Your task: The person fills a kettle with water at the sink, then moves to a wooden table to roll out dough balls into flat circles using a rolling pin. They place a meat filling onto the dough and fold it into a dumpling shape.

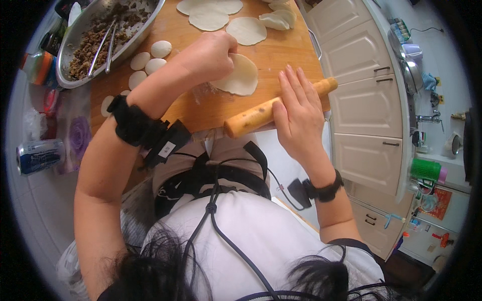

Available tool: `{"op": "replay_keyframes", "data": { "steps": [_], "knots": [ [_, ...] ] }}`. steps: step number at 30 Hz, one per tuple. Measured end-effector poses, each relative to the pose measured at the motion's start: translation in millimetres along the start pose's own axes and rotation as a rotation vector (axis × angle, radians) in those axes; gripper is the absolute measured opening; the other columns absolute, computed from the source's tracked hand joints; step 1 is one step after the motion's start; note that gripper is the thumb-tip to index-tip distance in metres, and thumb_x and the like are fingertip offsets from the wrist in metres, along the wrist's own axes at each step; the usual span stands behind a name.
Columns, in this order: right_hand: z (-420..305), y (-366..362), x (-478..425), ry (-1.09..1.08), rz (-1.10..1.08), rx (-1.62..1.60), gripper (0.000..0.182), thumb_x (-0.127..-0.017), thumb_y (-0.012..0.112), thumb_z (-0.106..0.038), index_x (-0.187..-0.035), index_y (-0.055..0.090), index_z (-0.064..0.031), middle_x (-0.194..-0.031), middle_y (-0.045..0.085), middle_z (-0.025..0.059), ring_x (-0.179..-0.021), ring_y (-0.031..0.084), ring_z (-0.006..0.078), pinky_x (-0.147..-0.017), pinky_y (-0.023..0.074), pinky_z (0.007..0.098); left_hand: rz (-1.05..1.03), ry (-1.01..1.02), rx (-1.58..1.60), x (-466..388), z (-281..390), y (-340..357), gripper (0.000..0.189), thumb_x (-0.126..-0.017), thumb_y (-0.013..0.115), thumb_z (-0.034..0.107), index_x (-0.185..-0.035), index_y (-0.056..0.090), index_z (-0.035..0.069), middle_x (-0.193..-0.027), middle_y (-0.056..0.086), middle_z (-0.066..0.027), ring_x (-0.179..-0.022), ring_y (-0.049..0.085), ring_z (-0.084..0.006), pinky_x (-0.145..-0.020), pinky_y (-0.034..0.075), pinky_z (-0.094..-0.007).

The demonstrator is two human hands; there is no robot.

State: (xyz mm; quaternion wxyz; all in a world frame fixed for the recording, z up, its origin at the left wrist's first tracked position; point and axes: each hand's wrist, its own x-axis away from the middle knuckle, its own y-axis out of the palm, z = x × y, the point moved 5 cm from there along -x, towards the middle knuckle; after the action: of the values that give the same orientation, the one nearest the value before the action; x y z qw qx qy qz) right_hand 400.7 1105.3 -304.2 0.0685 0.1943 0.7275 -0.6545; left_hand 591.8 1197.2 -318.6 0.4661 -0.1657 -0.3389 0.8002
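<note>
My left hand (211,56) has its fingers closed on the upper left edge of a flat round dough wrapper (241,77), which lies on the wooden board (180,109). Under the palm and fingers of my right hand (299,109), laid flat, is a wooden rolling pin (252,116). The pin lies slanted near the board's front right corner, apart from the wrapper. Small dough discs (161,49) are grouped to the left of my left forearm. More rolled wrappers (246,31) lie at the far side, some overlapping, with folded-looking ones (278,19) at the far right.
A metal basin (150,28) of brown minced filling (84,56) with two metal chopsticks (101,49) stands at the board's far left. A drinks can (40,156) and jars are at the left. Cream cabinets (361,49) line the right. Black cables hang over my shirt.
</note>
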Motion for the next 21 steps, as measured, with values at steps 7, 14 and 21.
{"op": "replay_keyframes", "data": {
  "steps": [7,14,21],
  "knots": [
    [3,36,-66,-0.029,0.116,0.031,0.045,-0.091,0.051,-0.026,-0.122,0.061,0.0051,-0.130,0.059,0.0233,-0.124,0.053,0.0399,-0.106,0.0394,0.0465,-0.217,-0.018,-0.322,1,30,6,0.022,-0.083,0.067,0.015,-0.094,0.068,-0.003,-0.079,0.066,-0.0240,-0.073,0.068,-0.0303,-0.069,0.051,-0.0381],
    [0,24,-42,-0.047,0.177,0.056,0.045,-0.092,0.051,-0.027,-0.123,0.060,0.0051,-0.129,0.061,0.0220,-0.124,0.053,0.0400,-0.107,0.0378,0.0460,-0.010,0.139,-0.029,-6,6,5,0.021,-0.084,0.067,0.016,-0.091,0.069,-0.003,-0.079,0.066,-0.0256,-0.074,0.068,-0.0344,-0.071,0.052,-0.0388],
    [-3,15,-25,-0.003,0.035,-0.015,0.044,-0.093,0.049,-0.025,-0.124,0.061,0.0034,-0.135,0.056,0.0210,-0.130,0.049,0.0380,-0.110,0.0348,0.0457,-0.181,-0.016,-0.297,3,25,2,0.022,-0.085,0.065,0.017,-0.092,0.069,-0.003,-0.081,0.067,-0.0248,-0.077,0.068,-0.0362,-0.071,0.052,-0.0410]
  ]
}}
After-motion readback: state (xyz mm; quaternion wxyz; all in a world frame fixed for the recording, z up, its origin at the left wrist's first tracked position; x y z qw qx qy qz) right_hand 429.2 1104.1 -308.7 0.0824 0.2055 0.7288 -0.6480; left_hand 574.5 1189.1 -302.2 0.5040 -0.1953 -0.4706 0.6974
